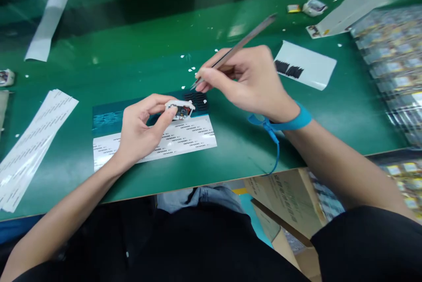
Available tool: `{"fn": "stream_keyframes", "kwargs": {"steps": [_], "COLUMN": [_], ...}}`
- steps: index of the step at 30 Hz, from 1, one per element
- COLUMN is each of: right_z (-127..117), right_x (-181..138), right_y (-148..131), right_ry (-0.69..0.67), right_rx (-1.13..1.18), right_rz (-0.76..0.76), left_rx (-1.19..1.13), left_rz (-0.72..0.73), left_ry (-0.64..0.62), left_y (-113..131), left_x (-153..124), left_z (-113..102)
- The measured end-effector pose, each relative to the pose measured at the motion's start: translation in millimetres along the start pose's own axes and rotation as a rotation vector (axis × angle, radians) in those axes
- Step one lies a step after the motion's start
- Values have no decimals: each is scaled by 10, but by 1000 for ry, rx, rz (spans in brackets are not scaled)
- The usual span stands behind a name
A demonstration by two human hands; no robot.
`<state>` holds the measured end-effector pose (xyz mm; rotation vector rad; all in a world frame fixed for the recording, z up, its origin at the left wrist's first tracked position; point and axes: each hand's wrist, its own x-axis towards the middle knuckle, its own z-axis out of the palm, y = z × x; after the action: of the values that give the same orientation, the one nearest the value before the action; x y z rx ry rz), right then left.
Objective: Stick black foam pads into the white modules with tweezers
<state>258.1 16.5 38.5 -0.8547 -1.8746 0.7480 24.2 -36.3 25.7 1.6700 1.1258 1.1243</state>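
Between the thumb and fingers of my left hand [145,126] is a small white housing with a circuit board [182,110] facing up. My right hand [245,77] grips metal tweezers [242,42] like a pen, tips pointing down and left, a little above the housing and apart from it. Under the left hand lies a sheet of printed white backing paper [189,137] with a dark teal upper strip [108,115]. Small black strips [199,97] sit on that strip's right end, just below the tweezer tips. A blue wrist strap [293,119] circles my right wrist.
More printed backing sheets [36,148] lie at left, a curled white strip [48,25] behind them. A white sheet with black strips [306,64] is at right, before a tray of many small units [392,62]. A cardboard box [286,198] stands below the table edge.
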Motion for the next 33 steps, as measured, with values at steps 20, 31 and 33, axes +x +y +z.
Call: {"fn": "stream_keyframes", "kwargs": {"steps": [20,31,33], "right_z": [30,-33,-3], "right_x": [-39,11,-22], "right_y": [391,283,243], "right_ry": [-173,169,186], "right_rx": [-385,-301,-294], "right_rz": [-155,-337,-371], "left_rx": [482,24,-135], "left_rz": [96,149,-46], "left_ry": [-399,-48,191], "left_y": [-134,311,324], "left_x": [177,-9,43], "left_z": [56,-29,-73]}}
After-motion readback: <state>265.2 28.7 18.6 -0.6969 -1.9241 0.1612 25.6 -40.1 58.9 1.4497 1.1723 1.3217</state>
